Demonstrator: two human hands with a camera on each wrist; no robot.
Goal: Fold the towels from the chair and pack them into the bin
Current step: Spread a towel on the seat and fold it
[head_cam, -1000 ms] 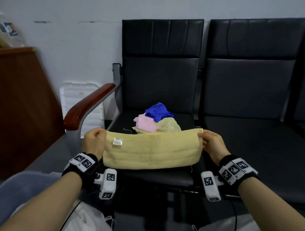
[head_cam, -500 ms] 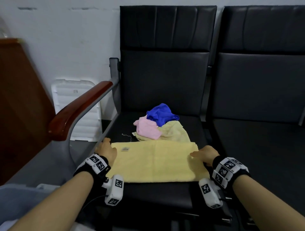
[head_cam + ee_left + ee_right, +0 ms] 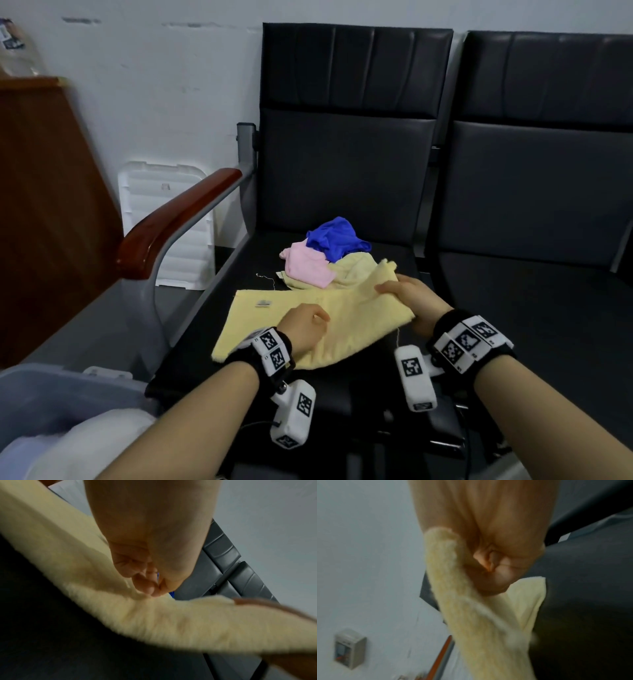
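Pale yellow towel [image 3: 308, 322] at centre frame, flat on black chair seat [image 3: 239, 342], right end lifted, pinched by right hand [image 3: 407, 301]; left hand [image 3: 305, 329] curled, knuckles pressing towel, grip unclear in blur. Grey bin [image 3: 51, 394] cut off lower left. Crumpled towel pile [image 3: 325, 257] behind

Fuzzy terry towel [image 3: 308, 318] — smooth leatherette chair [image 3: 346, 164], glossy wooden armrest [image 3: 178, 219].

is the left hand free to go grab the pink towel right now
Probably not yet. The left hand rests on the yellow towel, fingers curled into its middle, while the right hand lifts its end. Nothing blocks the way to the pink towel behind.
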